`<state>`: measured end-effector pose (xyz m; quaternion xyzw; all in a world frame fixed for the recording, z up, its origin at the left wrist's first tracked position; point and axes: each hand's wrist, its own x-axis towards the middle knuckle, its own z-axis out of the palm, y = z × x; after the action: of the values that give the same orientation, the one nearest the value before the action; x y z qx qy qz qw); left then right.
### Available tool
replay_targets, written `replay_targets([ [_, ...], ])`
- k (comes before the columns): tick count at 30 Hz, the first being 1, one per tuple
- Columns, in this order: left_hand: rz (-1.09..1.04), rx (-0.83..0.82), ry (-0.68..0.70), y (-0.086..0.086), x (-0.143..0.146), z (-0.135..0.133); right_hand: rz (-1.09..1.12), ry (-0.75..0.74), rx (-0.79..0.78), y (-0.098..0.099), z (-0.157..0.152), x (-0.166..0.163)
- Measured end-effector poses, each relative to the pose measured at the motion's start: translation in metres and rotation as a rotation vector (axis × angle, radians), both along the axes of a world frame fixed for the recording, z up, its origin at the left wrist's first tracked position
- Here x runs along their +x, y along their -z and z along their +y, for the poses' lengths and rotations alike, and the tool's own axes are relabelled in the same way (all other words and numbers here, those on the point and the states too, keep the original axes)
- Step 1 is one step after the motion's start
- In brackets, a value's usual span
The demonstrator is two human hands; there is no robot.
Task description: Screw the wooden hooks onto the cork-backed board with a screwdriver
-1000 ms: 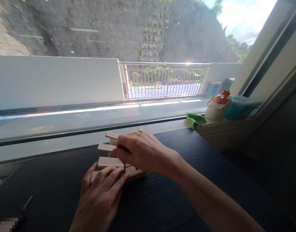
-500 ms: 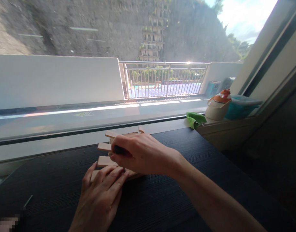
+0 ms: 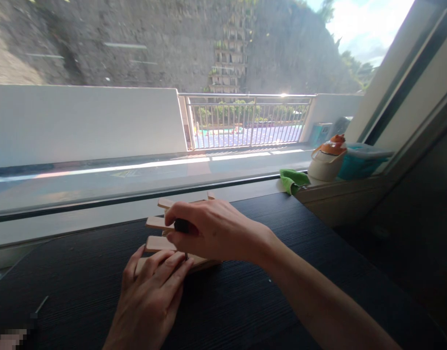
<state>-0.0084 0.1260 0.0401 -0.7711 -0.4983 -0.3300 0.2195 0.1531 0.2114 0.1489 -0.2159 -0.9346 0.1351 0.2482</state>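
right hand point(image 3: 214, 231): gripped dark handle point(image 3: 181, 225) | left hand point(image 3: 153, 284): lay on wooden slats point(image 3: 159, 243), grip indeterminate | shaft point(image 3: 187, 256): pointed down at left hand's fingertips

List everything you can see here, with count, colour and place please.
Table: one, black, foreground
Slatted wooden piece: one, pale tan, on table
Dark-handled tool: one, black handle, over wooden piece
Thin rod: one, grey, lower left
Windowsill: one, whitish, beyond table
Cloth: one, green, at table's far right corner
Bottle: one, cream with orange top, on windowsill
Box: one, teal, right of bottle
Railing: one, silvery, outside
Low wall: two sections, white, flanking railing
Rock face: one, grey, background
Left hand: one, bare, on wooden piece
Right hand: one, bare, around tool
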Motion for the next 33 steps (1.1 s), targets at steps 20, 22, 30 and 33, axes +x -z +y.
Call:
replay_targets([
  [20,0.038,0.013,0.004,-0.0012,-0.0002,0.0,-0.008,-0.02,-0.023,-0.0014,0.0008,0.0012],
  [22,0.034,0.009,0.0,-0.001,0.0,-0.0002,-0.008,-0.055,-0.047,-0.0022,0.0019,0.0009],
  [30,0.029,0.008,-0.011,0.0004,-0.0004,-0.0009,0.001,0.098,-0.044,0.0035,0.0081,-0.0056],
  [33,0.026,0.005,-0.01,0.0004,-0.0012,-0.0005,0.007,0.075,-0.052,0.0027,0.0058,-0.0037],
])
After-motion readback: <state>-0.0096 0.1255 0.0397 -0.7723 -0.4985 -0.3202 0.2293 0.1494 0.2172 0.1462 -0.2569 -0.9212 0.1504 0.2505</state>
